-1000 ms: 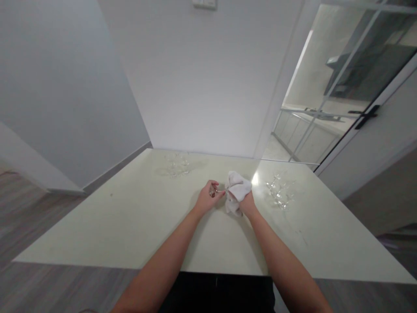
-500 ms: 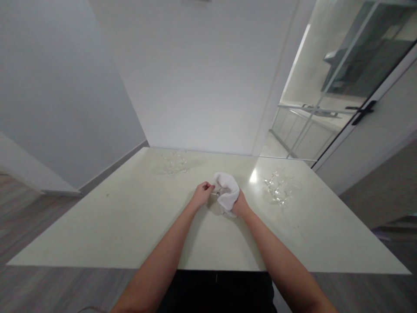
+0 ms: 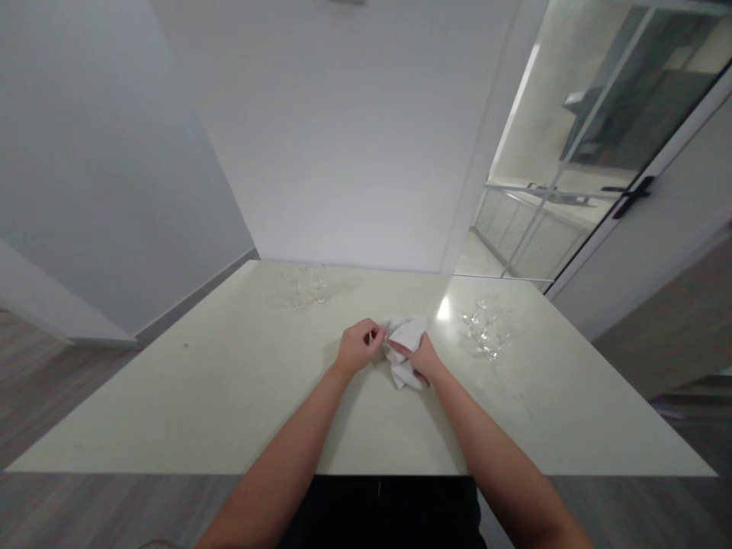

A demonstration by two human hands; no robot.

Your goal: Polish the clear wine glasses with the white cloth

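Pale grey walls met behind a smooth, glossy cream surface (image 3: 200,404) with straight edges, where we worked near its middle. Our left hand (image 3: 355,349) was curled shut, fingertips pinching something too small and hidden to make out, pressed against the white cloth (image 3: 407,335). Our right hand (image 3: 423,358) gripped that soft, crumpled cloth, its folds bunched above our fingers and a loose corner hanging down onto the surface. Clear glasses (image 3: 303,286) stood in a cluster near the far left edge; another group of clear glasses (image 3: 486,329) glinted well to the right.
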